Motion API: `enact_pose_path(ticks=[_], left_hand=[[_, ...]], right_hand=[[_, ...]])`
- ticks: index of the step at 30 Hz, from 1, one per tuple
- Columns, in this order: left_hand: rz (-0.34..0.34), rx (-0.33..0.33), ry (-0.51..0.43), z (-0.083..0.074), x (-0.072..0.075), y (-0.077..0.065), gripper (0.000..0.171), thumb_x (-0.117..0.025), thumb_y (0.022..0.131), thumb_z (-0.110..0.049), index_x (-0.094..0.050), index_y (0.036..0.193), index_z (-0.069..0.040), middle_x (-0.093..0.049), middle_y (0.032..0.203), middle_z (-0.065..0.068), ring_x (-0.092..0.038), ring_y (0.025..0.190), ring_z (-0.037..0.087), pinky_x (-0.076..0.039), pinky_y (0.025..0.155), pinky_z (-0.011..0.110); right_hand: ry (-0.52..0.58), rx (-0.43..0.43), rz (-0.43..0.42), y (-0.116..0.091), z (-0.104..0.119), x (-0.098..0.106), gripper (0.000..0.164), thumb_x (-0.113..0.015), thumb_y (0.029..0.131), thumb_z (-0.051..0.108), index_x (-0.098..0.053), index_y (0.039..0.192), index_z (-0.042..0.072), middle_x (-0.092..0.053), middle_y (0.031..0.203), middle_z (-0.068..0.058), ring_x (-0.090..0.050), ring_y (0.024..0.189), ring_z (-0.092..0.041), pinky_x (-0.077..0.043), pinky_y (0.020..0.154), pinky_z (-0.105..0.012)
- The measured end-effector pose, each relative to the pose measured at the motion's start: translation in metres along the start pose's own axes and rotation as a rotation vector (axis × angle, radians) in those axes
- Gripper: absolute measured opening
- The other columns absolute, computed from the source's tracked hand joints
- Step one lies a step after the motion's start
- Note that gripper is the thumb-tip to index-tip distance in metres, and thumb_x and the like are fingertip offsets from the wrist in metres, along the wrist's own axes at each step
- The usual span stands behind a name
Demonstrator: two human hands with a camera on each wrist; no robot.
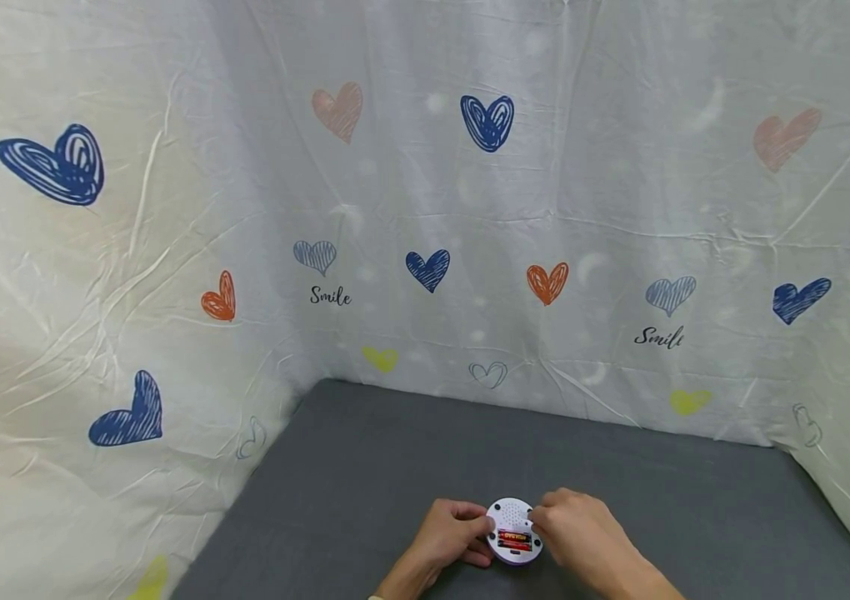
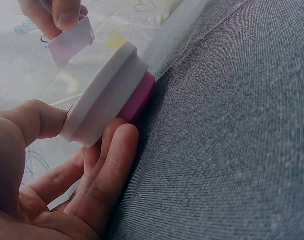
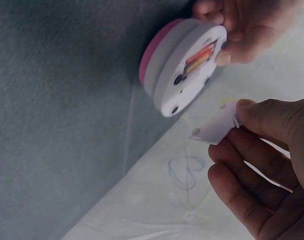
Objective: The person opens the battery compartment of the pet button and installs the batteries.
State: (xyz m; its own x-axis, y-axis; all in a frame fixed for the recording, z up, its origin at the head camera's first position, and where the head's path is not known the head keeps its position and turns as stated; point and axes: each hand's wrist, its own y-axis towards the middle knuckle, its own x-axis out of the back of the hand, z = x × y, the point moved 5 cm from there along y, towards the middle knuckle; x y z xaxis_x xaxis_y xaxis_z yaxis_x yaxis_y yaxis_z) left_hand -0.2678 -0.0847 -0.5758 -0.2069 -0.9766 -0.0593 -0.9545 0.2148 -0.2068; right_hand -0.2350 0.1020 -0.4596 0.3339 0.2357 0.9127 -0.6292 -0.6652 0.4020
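Note:
A round white device [image 1: 511, 510] lies on the grey surface with its underside up. Red and black batteries [image 1: 515, 541] sit in its uncovered compartment, and dark round feet ring the face. In the left wrist view its far side shows a pink part [image 2: 137, 98] against the cloth. My left hand [image 1: 449, 535] grips the device's left edge, thumb on the underside and fingers beneath. To the right of it, my right hand [image 1: 581, 533] pinches a small white battery cover [image 3: 217, 124] between thumb and fingers. In the right wrist view the cover is apart from the device.
The dark grey cloth-covered tabletop [image 1: 365, 467] stretches around both hands. Behind it and on both sides hangs a white curtain [image 1: 410, 192] printed with hearts and the word "Smile", its lower edge meeting the table.

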Motion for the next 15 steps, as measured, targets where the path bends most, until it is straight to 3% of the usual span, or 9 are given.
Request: enact_pose_path(ticks=[9,15], left_hand=[[-0.004,0.001,-0.004,-0.001,0.000,-0.001,0.026,-0.076,0.096,-0.005,-0.075,0.118,0.009,-0.081,0.090,0.016,-0.077,0.065,0.017,-0.070,0.059,0.032],[-0.005,0.000,-0.004,-0.001,0.001,-0.001,0.027,-0.076,0.096,-0.005,-0.075,0.118,0.009,-0.081,0.091,0.016,-0.077,0.066,0.017,-0.070,0.059,0.032]], right_hand=[[0.049,0.031,0.071,0.008,0.015,-0.011,0.021,-0.087,0.083,0.006,-0.074,0.075,0.020,-0.056,0.068,0.010,-0.051,0.062,-0.007,-0.041,0.048,-0.024],[0.038,0.059,0.038,0.008,0.024,-0.022,0.023,-0.089,0.080,0.008,-0.072,0.071,0.020,-0.054,0.065,0.009,-0.048,0.059,-0.006,-0.036,0.045,-0.022]])
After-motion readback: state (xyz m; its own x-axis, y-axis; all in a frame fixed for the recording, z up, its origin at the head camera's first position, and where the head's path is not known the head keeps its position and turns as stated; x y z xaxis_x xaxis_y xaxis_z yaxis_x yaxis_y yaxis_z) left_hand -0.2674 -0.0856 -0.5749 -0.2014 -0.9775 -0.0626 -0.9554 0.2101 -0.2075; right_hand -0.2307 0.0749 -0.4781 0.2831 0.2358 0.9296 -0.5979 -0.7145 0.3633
